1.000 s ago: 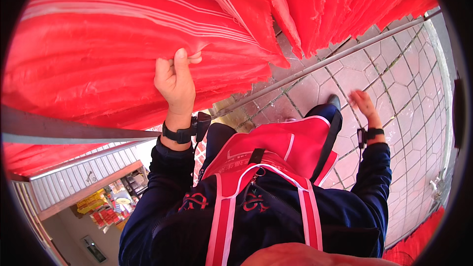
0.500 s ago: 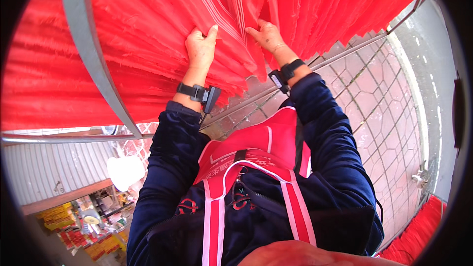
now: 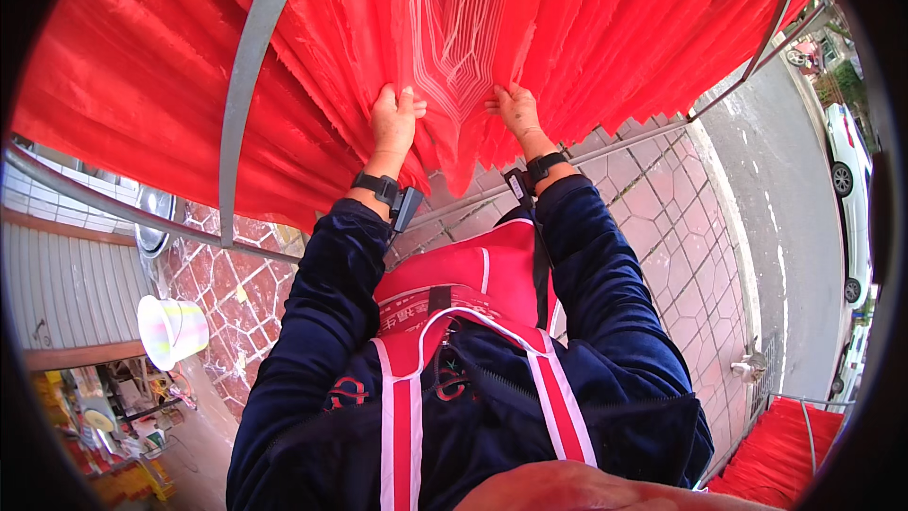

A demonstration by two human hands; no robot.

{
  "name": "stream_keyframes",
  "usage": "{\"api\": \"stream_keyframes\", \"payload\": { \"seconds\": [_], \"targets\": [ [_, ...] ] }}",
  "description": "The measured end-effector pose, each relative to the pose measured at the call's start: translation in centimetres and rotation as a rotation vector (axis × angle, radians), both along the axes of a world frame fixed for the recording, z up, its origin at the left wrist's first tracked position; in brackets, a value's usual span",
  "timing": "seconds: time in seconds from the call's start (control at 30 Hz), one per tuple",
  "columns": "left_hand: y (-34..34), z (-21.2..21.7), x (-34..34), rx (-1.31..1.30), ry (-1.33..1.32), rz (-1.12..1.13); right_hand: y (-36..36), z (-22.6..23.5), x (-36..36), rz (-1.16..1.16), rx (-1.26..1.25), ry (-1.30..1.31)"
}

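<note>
Many hanging layers of red cloth (image 3: 586,47) with frayed lower edges spread in front of me. My left hand (image 3: 392,121) is closed on a fold of this cloth, thumb on top. A short way to its right, my right hand (image 3: 516,112) pinches another fold, fingers pointing inward. Between them the cloth dips into a V-shaped valley, where thin white thread-like lines (image 3: 458,33) run down and meet at a point. The fingertips are partly hidden in the folds. Each wrist carries a black strap with a small device.
A grey metal rack bar (image 3: 248,85) curves past on the left. Near the shopfront stands a white bucket (image 3: 172,331). Paving (image 3: 662,237) lies below, with a road (image 3: 790,189) and parked white car (image 3: 846,199) at right. More red cloth (image 3: 780,449) hangs lower right.
Both hands are a little lower in view and farther apart. The cloth between them has opened into a wider valley, showing more white lines. My view has shifted, bringing in the parked cars.
</note>
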State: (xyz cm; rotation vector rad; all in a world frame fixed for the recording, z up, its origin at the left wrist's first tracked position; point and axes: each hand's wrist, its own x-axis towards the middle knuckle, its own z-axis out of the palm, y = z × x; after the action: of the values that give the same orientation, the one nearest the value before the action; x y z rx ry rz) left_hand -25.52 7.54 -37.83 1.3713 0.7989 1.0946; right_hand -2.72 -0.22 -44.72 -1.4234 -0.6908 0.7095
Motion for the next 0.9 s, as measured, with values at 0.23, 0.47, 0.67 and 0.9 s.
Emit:
{"api": "stream_keyframes", "payload": {
  "seconds": [0.23,0.47,0.67,0.9],
  "targets": [
    [-1.3,1.1,-4.6,0.037,0.059,0.022,-2.1,1.0,3.0,-0.012,-0.060,-0.007],
    [-1.8,2.1,-7.5,0.035,0.038,0.050,-4.4,2.6,5.3,-0.123,0.021,0.132],
    [-1.2,3.1,-10.1,0.024,-0.056,0.064,-5.3,3.1,6.8,-0.190,0.113,0.187],
    [-1.2,3.6,-12.3,0.084,-0.033,0.143,-6.1,1.9,9.3,-0.283,0.170,0.169]
  ]
}}
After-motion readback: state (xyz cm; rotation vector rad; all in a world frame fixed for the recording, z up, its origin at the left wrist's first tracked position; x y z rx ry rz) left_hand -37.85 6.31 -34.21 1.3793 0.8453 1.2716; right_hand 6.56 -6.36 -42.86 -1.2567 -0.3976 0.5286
